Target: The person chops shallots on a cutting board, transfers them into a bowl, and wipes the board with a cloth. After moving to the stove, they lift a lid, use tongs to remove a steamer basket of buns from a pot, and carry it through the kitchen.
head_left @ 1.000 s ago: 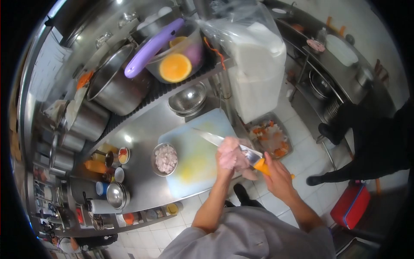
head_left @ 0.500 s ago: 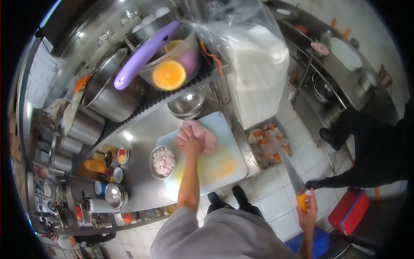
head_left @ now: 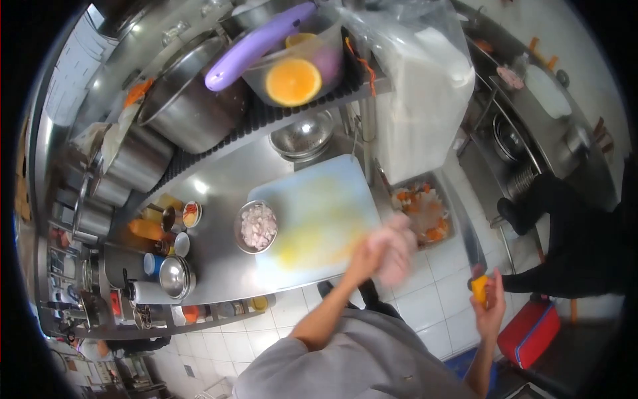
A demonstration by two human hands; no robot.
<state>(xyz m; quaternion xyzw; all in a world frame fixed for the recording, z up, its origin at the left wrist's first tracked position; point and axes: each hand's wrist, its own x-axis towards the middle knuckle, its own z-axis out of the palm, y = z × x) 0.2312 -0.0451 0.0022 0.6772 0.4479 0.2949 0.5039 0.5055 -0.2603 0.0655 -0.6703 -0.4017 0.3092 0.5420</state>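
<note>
My left hand [head_left: 372, 256] grips a pink piece of raw meat [head_left: 399, 249], blurred, at the near right corner of the pale cutting board [head_left: 319, 213]. My right hand [head_left: 492, 302] is out to the right above the floor, closed on the orange handle of a long knife [head_left: 465, 226] whose blade points up and away. A steel bowl of diced pink meat [head_left: 258, 227] sits at the board's left edge.
A tray of orange and white scraps [head_left: 425, 216] lies right of the board. Steel bowls [head_left: 304, 138] stand behind it, pots [head_left: 186, 113] and a container with an orange half [head_left: 292, 81] on the shelf above. Small cups and bottles [head_left: 169, 233] stand left. A person in black [head_left: 571, 239] stands at right.
My left hand has lifted the meat off the middle of the board and carried it to the near right corner. The knife stays out to the right, slightly higher.
</note>
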